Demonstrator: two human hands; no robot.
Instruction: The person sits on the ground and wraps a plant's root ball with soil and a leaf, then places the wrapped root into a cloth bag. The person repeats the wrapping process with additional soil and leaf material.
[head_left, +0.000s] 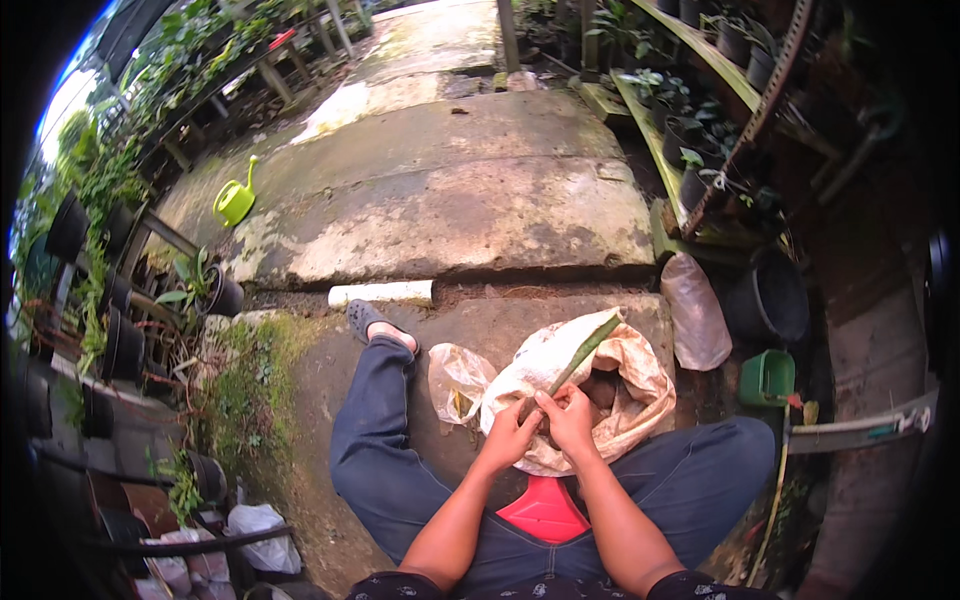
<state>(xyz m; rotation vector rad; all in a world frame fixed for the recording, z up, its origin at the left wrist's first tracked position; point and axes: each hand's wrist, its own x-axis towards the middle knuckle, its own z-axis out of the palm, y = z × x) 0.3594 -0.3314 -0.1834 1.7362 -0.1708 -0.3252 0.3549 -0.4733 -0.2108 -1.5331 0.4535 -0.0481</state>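
Both hands meet over the near rim of a white woven sack (517, 382), its mouth rolled open between my legs. A long green leaf (589, 346) slants up and right from my fingers across the sack. My left hand (511, 435) pinches its lower end, and my right hand (568, 420) grips it just beside. The fingertips hide that lower end. Brown material (602, 388) shows in the shaded inside of the sack. A clear plastic bag (459, 381) sits against the sack's left side. Below my hands is a red plastic seat (544, 510).
A yellow-green watering can (236, 201) stands on the concrete slabs (450, 210). To the right are a filled plastic bag (695, 315), a black tub (772, 296) and a green container (766, 379). A white pipe piece (382, 292) lies by my foot. Potted plants line both sides.
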